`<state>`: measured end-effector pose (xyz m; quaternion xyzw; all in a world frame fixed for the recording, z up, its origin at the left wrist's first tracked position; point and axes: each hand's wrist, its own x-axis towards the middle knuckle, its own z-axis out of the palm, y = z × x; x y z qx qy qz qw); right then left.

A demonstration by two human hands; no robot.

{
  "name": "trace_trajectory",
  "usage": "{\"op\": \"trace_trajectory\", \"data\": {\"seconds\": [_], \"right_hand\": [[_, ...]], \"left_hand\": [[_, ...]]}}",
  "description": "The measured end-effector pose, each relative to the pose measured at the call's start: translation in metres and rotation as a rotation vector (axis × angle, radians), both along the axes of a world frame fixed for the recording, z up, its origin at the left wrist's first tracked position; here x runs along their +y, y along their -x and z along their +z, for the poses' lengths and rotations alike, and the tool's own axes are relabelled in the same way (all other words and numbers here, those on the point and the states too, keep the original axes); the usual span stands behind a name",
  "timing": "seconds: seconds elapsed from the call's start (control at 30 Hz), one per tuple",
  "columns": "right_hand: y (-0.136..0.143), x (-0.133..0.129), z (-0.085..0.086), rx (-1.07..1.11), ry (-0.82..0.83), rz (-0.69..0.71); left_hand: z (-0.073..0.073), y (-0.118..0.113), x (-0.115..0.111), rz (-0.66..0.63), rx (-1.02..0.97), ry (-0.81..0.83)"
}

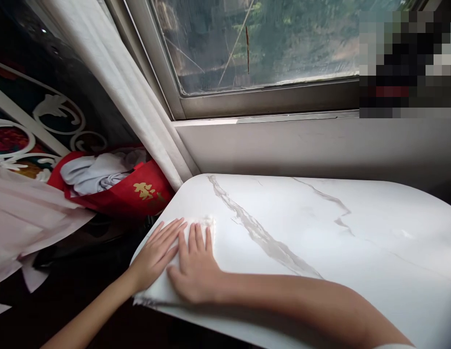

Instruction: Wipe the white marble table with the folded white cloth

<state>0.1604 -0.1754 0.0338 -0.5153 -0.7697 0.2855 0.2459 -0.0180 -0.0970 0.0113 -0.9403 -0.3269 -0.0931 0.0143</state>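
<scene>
A white cloth (160, 292) lies spread at the left end of a white table (240, 264) with grey marble veining. Flat on the cloth, near the rounded left corner, rests my left hand (153, 257), its fingers stretched forward. Right beside it my right hand (197, 274) presses down with the palm low and the fingers spread, so the two hands nearly touch. Part of the cloth shows beyond the fingertips, and its frayed edge reaches the near rim of the table. Neither hand is closed around anything.
A window (269, 99) with a metal frame stands behind the table. Left of the table hang a white curtain (112, 82) and, below it, a red bag (116, 194) stuffed with pale fabric. Pink fabric (25, 213) drapes at the far left, before white scrolled metalwork (60, 114).
</scene>
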Motion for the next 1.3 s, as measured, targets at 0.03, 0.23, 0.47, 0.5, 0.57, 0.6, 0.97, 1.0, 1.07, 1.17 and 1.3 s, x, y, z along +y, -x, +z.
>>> {"op": "trace_trajectory", "data": {"seconds": [0.03, 0.23, 0.47, 0.5, 0.57, 0.6, 0.97, 1.0, 1.07, 1.17, 1.3], "right_hand": [[-0.002, 0.015, -0.003, -0.024, -0.027, -0.064], [-0.045, 0.114, -0.023, -0.205, -0.219, -0.327], [-0.118, 0.173, -0.028, -0.357, -0.245, -0.479], [-0.124, 0.175, -0.028, -0.364, -0.245, -0.492], [-0.130, 0.177, -0.029, -0.371, -0.250, -0.517], [-0.130, 0.176, -0.029, -0.373, -0.254, -0.528], [-0.117, 0.096, -0.030, -0.417, -0.308, -0.440], [-0.114, 0.082, -0.030, -0.419, -0.326, -0.424], [-0.107, 0.054, -0.030, -0.417, -0.353, -0.385], [-0.099, 0.008, -0.027, -0.387, -0.349, -0.294], [-0.101, -0.050, -0.016, -0.301, -0.248, -0.127]], "left_hand": [[-0.002, -0.007, 0.016, 0.014, 0.001, 0.006], [-0.008, -0.084, 0.122, 0.087, 0.005, 0.013], [-0.005, -0.180, 0.188, 0.079, 0.003, 0.005], [-0.005, -0.188, 0.191, 0.073, -0.004, 0.006], [-0.005, -0.196, 0.192, 0.064, -0.020, 0.002], [-0.005, -0.197, 0.191, 0.061, -0.025, -0.001], [-0.009, -0.169, 0.099, 0.089, -0.012, -0.072], [-0.010, -0.164, 0.084, 0.094, -0.021, -0.085], [-0.010, -0.154, 0.051, 0.092, -0.043, -0.109], [-0.011, -0.140, 0.001, 0.077, -0.072, -0.136], [-0.012, -0.127, -0.061, 0.048, -0.086, -0.158]]}}
